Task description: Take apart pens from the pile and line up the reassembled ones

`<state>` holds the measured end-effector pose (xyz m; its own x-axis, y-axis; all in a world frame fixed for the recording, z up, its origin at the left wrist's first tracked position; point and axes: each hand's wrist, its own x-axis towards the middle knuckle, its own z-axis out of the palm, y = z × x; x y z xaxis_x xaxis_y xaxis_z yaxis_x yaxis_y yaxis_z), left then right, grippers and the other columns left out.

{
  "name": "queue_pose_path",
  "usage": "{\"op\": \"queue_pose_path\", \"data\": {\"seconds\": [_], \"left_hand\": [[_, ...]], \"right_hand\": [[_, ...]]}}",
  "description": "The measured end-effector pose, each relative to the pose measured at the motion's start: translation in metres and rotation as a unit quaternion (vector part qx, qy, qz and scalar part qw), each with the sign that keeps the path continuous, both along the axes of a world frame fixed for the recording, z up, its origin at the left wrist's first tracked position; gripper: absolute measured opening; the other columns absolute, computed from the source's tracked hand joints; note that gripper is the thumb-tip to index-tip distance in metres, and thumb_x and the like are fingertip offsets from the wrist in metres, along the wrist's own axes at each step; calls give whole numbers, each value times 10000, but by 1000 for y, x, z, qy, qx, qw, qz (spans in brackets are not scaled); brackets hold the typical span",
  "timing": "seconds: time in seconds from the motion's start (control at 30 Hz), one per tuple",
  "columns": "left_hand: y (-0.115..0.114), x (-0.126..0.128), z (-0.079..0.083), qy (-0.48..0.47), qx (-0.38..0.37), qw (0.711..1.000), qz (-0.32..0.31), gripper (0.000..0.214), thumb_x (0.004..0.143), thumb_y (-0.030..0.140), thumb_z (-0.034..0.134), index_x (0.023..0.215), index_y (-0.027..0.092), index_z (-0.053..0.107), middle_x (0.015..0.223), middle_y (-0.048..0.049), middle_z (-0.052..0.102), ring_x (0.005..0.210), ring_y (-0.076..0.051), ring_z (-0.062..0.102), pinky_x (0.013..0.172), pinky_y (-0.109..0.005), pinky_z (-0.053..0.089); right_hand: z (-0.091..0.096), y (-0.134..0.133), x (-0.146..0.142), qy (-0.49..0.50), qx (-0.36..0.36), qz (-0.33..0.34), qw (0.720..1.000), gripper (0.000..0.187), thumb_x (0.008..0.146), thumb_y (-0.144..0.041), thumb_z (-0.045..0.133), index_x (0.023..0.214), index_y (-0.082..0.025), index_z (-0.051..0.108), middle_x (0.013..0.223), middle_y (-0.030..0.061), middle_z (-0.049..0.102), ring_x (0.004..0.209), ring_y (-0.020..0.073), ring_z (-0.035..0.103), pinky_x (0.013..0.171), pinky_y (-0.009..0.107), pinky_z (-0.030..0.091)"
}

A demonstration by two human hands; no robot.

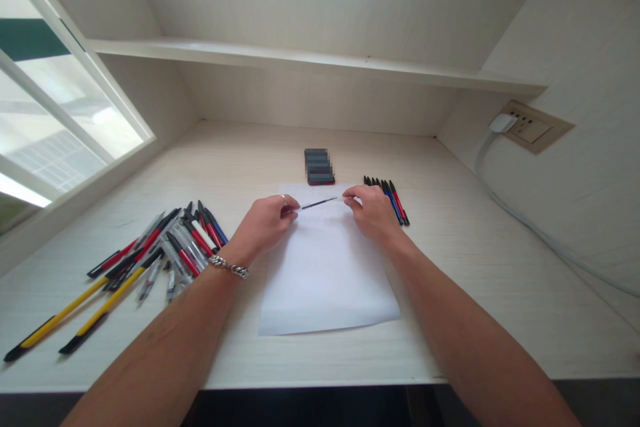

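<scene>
Above the upper part of a white sheet of paper, a thin dark pen refill lies almost level between my two hands. My left hand, with a ring and a chain bracelet, pinches the refill's left end. My right hand is closed in a pinch just past the refill's slim right tip. Something small and pale shows at those right fingertips, too small to name. Just beyond the right hand lies a row of black, blue and red pens, partly covered by it.
A heap of pens in red, black, white and clear plastic lies left, with two long yellow-and-black pens. A pixelated dark object sits behind the paper. At right, a white cable runs from a wall socket. A shelf spans the back.
</scene>
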<state>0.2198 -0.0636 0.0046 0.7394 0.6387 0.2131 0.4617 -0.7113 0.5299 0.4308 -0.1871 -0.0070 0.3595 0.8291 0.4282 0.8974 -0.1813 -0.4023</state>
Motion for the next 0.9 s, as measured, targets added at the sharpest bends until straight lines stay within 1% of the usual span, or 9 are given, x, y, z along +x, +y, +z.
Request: {"op": "queue_pose_path", "data": {"seconds": [0.17,0.33,0.6,0.9], "left_hand": [[1,0,0,3,4,1000,3,222,811,237,533,953,208,700,931,-41,734,858,-197,666,819,-292,505],[1,1,0,3,6,1000,5,226,810,225,529,955,210,702,932,-44,735,856,-197,668,817,-288,511],[0,1,-1,4,10,1000,5,225,805,232,532,948,220,706,931,-39,737,863,-200,671,823,-295,513],[-2,2,-4,10,16,1000,-12,227,803,219,529,945,223,707,922,-36,737,855,-202,672,798,-296,509]], "right_hand": [[12,-13,10,-1,28,2,1000,162,859,-186,560,926,-230,700,969,46,707,908,237,559,816,367,408],[20,-17,7,-6,36,2,999,157,864,-199,563,927,-240,701,978,44,702,935,241,560,840,373,402],[21,-17,3,-31,37,14,999,159,863,-181,562,920,-227,703,965,51,703,915,243,559,841,375,398],[23,-18,-8,-36,20,39,998,177,870,-149,546,929,-221,697,970,51,704,938,246,554,821,377,393]]}}
